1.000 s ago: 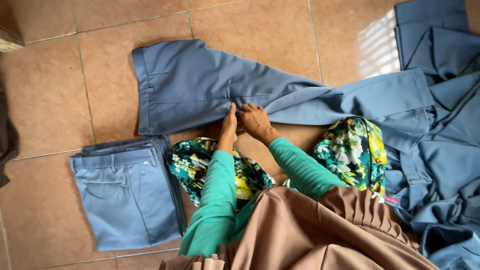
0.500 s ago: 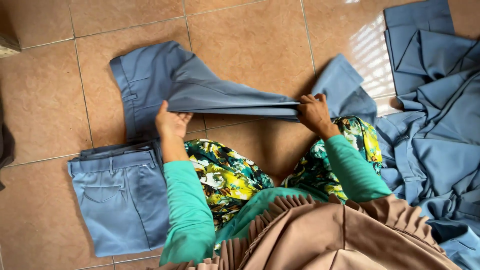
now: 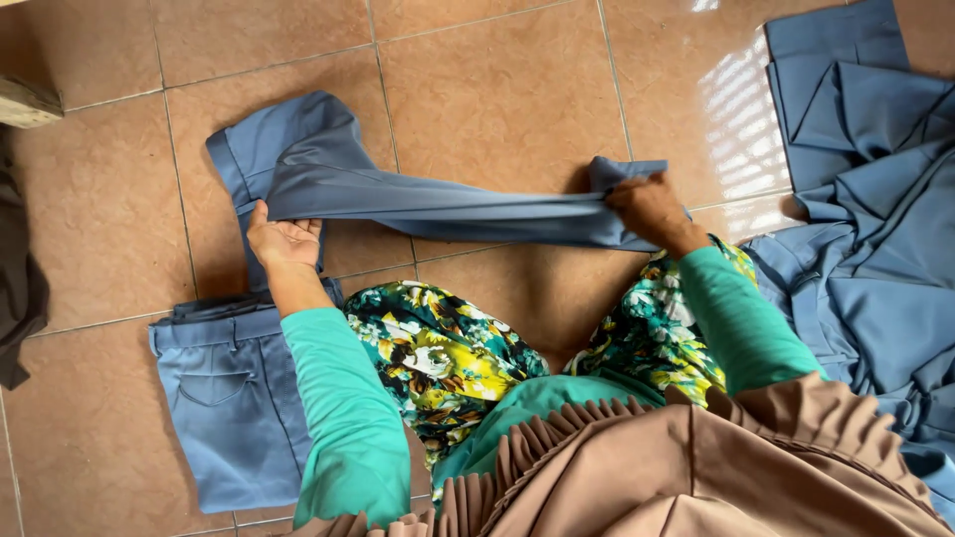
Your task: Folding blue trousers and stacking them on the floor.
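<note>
I've got the blue trousers (image 3: pixel 438 204) pulled taut above the tiled floor (image 3: pixel 497 89) — left hand (image 3: pixel 284 242) pinching the waist end, right hand (image 3: pixel 647 204) fisted on the leg end, hands wide apart — one folded pair (image 3: pixel 234 398) done, heap (image 3: pixel 865 199) left.

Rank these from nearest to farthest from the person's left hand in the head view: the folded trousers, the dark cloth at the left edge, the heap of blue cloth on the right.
From the left hand:
1. Folded trousers, just below it.
2. Dark cloth, at the left edge.
3. Heap of blue cloth, far right.
</note>
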